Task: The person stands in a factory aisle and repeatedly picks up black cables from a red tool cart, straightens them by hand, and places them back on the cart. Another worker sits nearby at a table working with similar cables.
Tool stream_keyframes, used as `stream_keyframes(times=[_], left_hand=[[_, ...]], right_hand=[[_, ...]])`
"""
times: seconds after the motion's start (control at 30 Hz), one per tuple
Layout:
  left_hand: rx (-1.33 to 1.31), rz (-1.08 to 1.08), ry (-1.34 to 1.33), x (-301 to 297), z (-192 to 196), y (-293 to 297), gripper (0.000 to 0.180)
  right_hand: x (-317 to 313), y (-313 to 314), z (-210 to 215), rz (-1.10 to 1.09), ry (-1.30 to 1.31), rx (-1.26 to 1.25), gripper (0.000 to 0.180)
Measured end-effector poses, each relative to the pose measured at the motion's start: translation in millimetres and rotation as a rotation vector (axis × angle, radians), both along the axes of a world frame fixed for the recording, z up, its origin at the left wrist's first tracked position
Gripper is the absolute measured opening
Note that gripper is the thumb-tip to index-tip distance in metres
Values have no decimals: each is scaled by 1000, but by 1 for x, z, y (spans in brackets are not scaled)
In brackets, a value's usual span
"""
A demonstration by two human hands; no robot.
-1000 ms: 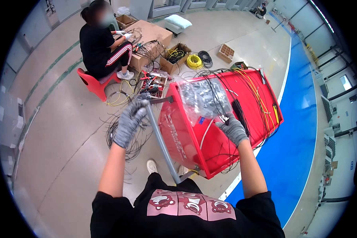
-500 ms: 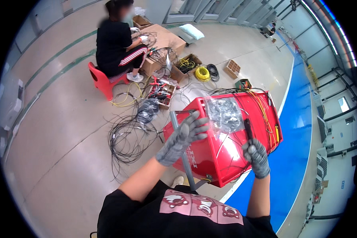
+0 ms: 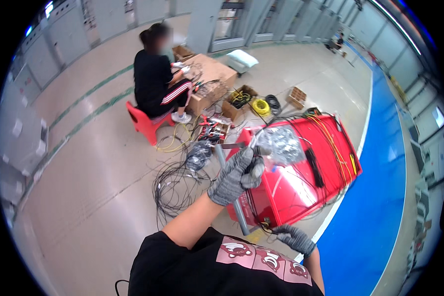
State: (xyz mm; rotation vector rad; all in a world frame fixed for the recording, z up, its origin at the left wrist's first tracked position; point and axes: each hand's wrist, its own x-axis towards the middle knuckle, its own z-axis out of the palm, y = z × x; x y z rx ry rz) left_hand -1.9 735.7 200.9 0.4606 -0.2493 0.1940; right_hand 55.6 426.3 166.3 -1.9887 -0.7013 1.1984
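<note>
My left hand [image 3: 238,175], in a grey knitted glove, is closed above the near left edge of a red cart [image 3: 301,197]. A thin black cable [image 3: 254,209] runs down from its curled fingers along the cart's end. My right hand [image 3: 296,239], gloved alike, is low by the cart's near corner. Its fingers are pressed together on the cable, whose end I cannot make out. On the cart top lie a clear plastic bag [image 3: 283,144] of small parts and a black bundle of thin strips [image 3: 314,167].
A grey handle bar [image 3: 239,212] stands at the cart's left end. Loose black cables [image 3: 175,192] and a tool box [image 3: 214,129] lie on the floor. Beyond, a person [image 3: 155,79] on a red chair [image 3: 142,123] works at a cardboard box [image 3: 214,71]. Yellow cable coil [image 3: 260,107] sits nearby.
My left hand has gone from spread fingers to closed on the cable. My right hand has moved down and nearer, away from the black bundle. The view has shifted.
</note>
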Motion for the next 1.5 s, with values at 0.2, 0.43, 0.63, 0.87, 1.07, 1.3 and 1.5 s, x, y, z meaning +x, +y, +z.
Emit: stream_keyframes(times=[0.2,0.43,0.63,0.87,1.07,1.3,1.5], left_hand=[[443,-16,176,-5,19,-115,28],[885,-65,228,-24,32,-252,28],[1018,5,267,-40,9,-337,24],[1350,88,363,-64,14,-392,18],[1379,159,362,-75,14,-416,16],[1295,138,387,-104,10,-416,17],[1260,134,445,-147,-2,-404,15]], right_hand=[[9,-20,75,-397,-853,698,18],[18,-126,115,-27,-1200,482,17],[1,-213,69,-73,-841,512,14],[-12,-272,66,-2,-719,580,15],[-22,-315,58,-163,-662,552,19],[-56,-300,67,-47,-669,548,16],[-96,-282,44,80,-795,477,17]])
